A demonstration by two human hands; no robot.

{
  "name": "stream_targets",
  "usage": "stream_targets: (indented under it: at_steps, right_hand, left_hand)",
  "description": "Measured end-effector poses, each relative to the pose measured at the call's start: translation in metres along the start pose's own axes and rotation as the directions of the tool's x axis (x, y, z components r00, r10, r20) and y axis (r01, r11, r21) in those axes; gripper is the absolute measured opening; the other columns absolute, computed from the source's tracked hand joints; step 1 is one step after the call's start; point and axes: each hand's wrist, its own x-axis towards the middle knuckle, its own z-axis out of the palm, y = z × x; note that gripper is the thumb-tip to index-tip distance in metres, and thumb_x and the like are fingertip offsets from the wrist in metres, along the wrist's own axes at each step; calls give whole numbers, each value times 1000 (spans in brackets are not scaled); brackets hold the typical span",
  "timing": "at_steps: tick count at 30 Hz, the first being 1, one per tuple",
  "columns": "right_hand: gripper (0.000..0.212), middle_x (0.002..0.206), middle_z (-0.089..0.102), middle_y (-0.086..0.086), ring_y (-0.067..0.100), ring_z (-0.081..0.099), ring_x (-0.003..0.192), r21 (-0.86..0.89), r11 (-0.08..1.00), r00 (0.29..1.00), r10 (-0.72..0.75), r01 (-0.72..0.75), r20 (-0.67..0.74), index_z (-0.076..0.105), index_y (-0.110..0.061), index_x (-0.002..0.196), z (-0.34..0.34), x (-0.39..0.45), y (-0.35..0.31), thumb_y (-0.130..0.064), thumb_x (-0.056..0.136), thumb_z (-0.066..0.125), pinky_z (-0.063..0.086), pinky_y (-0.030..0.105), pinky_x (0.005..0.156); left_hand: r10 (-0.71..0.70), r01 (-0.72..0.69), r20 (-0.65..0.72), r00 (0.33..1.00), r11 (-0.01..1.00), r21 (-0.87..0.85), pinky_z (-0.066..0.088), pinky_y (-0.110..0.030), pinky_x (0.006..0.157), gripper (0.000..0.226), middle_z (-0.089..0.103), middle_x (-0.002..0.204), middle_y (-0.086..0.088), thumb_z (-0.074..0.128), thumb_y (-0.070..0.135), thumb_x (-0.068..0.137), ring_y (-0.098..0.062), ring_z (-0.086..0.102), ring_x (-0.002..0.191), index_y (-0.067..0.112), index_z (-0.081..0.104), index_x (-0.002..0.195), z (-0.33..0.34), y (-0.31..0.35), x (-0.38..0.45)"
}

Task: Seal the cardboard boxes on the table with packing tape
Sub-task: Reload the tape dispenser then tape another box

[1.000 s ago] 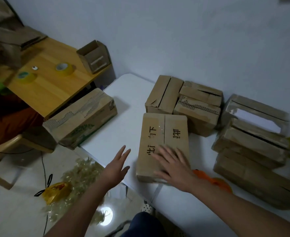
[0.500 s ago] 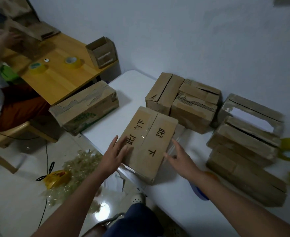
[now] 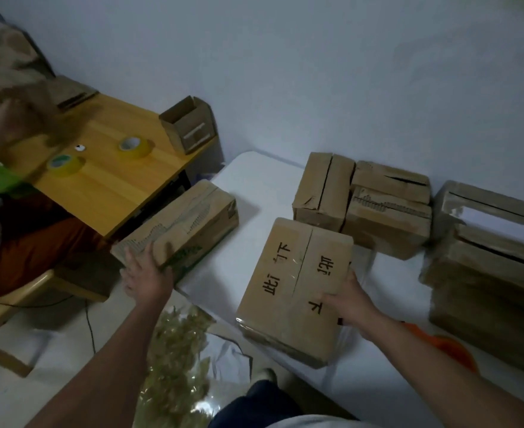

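Note:
A cardboard box with black handwritten characters (image 3: 294,288) lies on the white table (image 3: 254,180), its near corner over the front edge. Clear tape runs along its centre seam. My right hand (image 3: 351,301) grips the box's right edge, thumb on top. My left hand (image 3: 148,273) rests with spread fingers on the near end of a long box with green print (image 3: 186,223), which sticks out past the table's left edge. Several more boxes, some with open seams, stand at the back (image 3: 387,217) and right (image 3: 486,251).
A wooden table (image 3: 115,186) on the left carries two yellow tape rolls (image 3: 134,147) (image 3: 64,163) and a small open box (image 3: 189,125); another person's hand (image 3: 4,125) moves there. An orange object (image 3: 449,347) lies behind my right forearm. Crumpled plastic (image 3: 174,350) lies on the floor.
My left hand left the handwritten box and moved left onto the end of the green-printed box. My right hand shifted to grip the handwritten box's right edge.

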Motion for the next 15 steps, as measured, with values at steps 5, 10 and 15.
stream_targets:
  at_steps: [5, 10, 15]
  right_hand:
    - [82, 128, 54, -1, 20, 53, 116, -52, 999, 1000, -9, 10, 12, 28, -25, 138, 21, 7, -27, -13, 76, 79, 51, 45, 94]
    - [86, 128, 55, -1, 20, 54, 116, -57, 998, 1000, 15, -14, 24, 21, -26, 146, 29, 13, -42, -18, 80, 77, 50, 40, 92]
    - [77, 111, 54, -12, 14, 57, 102, 37, 994, 995, 99, -100, 27, 21, -31, 149, 31, 13, -53, -25, 89, 68, 51, 29, 73]
  left_hand:
    - [193, -199, 49, 980, 966, 166, 34, -57, 108, 55, 16, 160, -6, 58, 25, 96, -49, 25, 133, 33, 38, 147, 0, -9, 33]
    - [374, -400, 161, 913, 899, 177, 41, -53, 97, 57, 26, 152, -9, 60, 46, 93, -46, 39, 122, 33, 38, 144, 8, 15, 66]
    - [475, -550, 329, 816, 813, 192, 42, -56, 98, 84, 24, 148, -12, 63, 68, 80, -45, 37, 128, 30, 28, 147, 26, 69, 104]
